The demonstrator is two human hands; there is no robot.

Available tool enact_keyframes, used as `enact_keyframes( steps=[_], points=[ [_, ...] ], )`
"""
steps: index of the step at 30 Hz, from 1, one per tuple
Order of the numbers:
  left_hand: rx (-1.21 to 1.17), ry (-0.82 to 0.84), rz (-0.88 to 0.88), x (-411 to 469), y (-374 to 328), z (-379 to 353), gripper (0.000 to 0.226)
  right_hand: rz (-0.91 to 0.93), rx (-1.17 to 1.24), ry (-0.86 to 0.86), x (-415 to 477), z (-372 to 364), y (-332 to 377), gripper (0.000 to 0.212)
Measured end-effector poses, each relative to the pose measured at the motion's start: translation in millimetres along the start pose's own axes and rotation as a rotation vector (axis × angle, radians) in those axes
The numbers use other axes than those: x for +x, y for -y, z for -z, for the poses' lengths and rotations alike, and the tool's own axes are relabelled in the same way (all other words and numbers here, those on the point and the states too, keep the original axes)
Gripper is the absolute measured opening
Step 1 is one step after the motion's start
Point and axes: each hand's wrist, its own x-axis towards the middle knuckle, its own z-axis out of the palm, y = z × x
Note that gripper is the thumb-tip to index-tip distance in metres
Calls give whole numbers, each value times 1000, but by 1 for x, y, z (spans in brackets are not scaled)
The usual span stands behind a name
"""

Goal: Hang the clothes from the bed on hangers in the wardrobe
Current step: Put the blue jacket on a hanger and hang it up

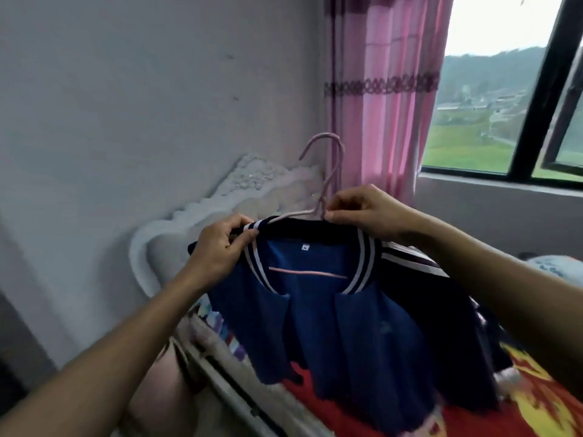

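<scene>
Blue jacket [347, 326], striped ribbed collar [366, 247], hangs on thin pink hanger [328, 135].

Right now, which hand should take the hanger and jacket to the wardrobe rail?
Right, probably. The right hand pinches the pink hanger at its neck, just under the hook, so it can lift and hook. The left hand grips only the striped collar of the jacket.

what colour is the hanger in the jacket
Pale pink; the hanger shows best in the head view.
</scene>
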Motion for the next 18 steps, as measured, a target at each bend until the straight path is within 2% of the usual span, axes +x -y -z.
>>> enact_keyframes(
  steps=[2, 7, 9, 13, 18],
  points=[
    [26, 8, 31, -21, 9, 45, 10, 22, 53, 71, 13, -30, 33, 11],
    [93, -51, 279, -83, 40, 170, 2, 40, 161, 167, 39, -123, 112, 14],
    [177, -114, 355, -114, 56, 230, 7, 35, 197, 165, 51, -162, 142, 13],
    [422, -169, 511, -190, 87, 352, 3, 4, 298, 159, 82, -239, 202, 15],
    [550, -304, 716, -275, 115, 462, 6, -78, 506, 269, 122, -322, 269, 9]
  ],
)
